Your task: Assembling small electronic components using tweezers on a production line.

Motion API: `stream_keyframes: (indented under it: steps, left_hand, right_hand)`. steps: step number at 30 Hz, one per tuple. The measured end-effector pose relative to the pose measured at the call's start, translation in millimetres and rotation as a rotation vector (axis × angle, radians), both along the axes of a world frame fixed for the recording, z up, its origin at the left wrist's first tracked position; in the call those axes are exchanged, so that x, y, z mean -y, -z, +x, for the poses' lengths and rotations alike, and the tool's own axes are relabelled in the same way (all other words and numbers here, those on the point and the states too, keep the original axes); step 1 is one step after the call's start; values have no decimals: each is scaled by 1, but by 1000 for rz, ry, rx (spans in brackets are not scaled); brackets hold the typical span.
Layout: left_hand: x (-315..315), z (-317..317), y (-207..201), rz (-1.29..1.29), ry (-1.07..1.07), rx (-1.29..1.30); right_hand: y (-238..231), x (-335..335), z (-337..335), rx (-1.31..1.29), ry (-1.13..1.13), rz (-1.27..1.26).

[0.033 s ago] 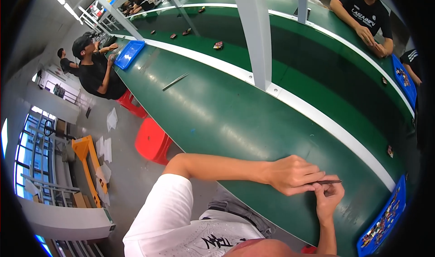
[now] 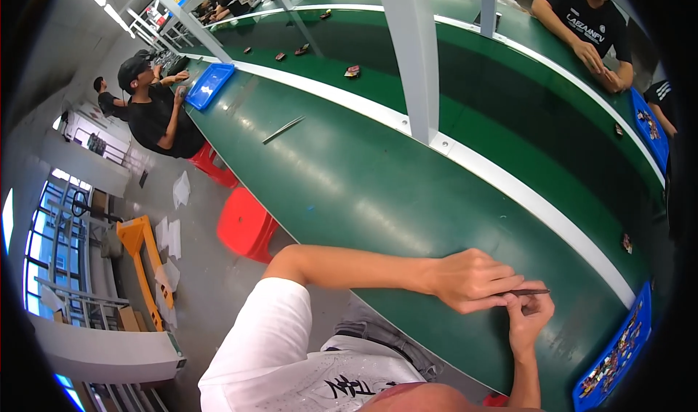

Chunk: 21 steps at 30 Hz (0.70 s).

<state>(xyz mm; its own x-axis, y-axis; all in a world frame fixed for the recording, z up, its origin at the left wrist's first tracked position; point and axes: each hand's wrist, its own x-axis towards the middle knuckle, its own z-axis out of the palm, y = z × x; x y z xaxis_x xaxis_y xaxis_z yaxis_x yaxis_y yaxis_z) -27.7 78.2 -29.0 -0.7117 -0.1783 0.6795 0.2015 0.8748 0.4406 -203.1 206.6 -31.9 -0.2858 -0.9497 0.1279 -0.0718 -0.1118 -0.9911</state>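
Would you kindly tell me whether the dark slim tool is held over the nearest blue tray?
No, the left hand holds the dark slim tool over the green tabletop, left of the nearest blue tray.

- Looks down from head height through a wide fisheye.
- Sits near left hand (image 2: 476,283) and right hand (image 2: 531,316).
- Faces across green table (image 2: 371,194).

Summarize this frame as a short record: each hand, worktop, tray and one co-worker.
Left hand: holds slim dark tool
Right hand: beside the left, at the tool; grip unclear
Worktop: green; slim metallic tool lies farther off
Right-side tray: blue, holds small parts
Co-worker: black cap, at far-left blue tray
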Motion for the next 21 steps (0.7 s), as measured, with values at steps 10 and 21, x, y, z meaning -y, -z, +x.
stream_keyframes:
  steps: [10, 21]
  left_hand:
    - [-5, -2, 2, 2, 10, 22]
    - [7, 11, -15, -30, -16, 113]
  right_hand:
    - [1, -5, -4, -24, 2, 13]
    - [-4, 10, 15, -213, 35, -19]
